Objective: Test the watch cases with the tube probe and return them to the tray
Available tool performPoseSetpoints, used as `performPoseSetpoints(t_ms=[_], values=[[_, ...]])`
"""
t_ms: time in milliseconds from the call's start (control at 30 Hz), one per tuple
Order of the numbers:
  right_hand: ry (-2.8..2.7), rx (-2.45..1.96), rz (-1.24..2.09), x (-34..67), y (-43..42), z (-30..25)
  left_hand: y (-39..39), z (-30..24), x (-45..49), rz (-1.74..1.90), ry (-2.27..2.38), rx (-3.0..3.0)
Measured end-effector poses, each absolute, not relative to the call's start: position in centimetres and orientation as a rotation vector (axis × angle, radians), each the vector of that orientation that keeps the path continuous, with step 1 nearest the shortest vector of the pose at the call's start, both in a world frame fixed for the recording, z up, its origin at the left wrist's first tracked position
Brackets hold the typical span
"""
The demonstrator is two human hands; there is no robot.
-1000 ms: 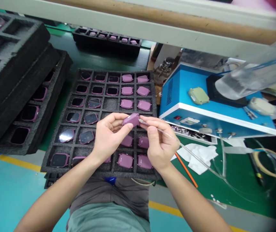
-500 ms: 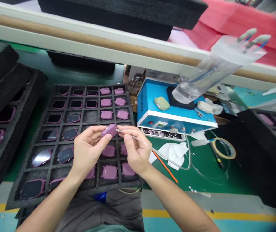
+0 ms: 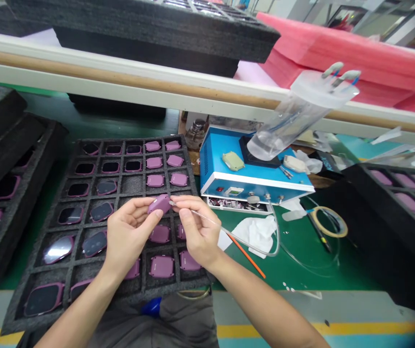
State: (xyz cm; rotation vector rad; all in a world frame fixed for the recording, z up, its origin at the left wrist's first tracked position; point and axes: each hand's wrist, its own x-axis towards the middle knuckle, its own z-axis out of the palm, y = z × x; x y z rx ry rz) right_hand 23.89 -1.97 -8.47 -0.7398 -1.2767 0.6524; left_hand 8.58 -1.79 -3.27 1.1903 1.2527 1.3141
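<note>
One Purple Watch (image 3: 159, 205) Was in the Middle of Its Turn

I saw the purple watch held up over the right half of the black foam tray (image 3: 48, 229). The grip of the left hand (image 3: 125, 237) was pinching it between thumb and fingers. The grip of the right hand (image 3: 202, 234) was closed on a thin clear tube (image 3: 203, 216), and the tube's metal tip (image 3: 172, 203) was right by the end of the watch. I could not tell if they touched.

This watch looked partway done to me, because both hands were busy with it. In the tray, the left-side watches (image 3: 78, 189) lay with dark screens up, and the right-side watches (image 3: 161, 266) lay with purple backs up. Maybe one bunch was done and the other was left, but I could not tell. The hands hid some spots.

The held watch was plain purple, with round corners. It was tipped, and I could not see its screen.

To the right of the tray, a white cloth (image 3: 256, 234) and an orange stick (image 3: 247, 256) lay on the green counter (image 3: 280, 270). A blue machine (image 3: 258, 187) sat by the tray's far right corner.
</note>
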Motion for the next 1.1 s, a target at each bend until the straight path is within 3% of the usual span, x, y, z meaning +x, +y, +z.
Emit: performPoseSetpoints(t_ms=[1100], values=[[-1.281,-0.768,0.651,23.82,-2.01,-8.55,-1.79,-3.16,8.62,1.311,1.264,1.197]])
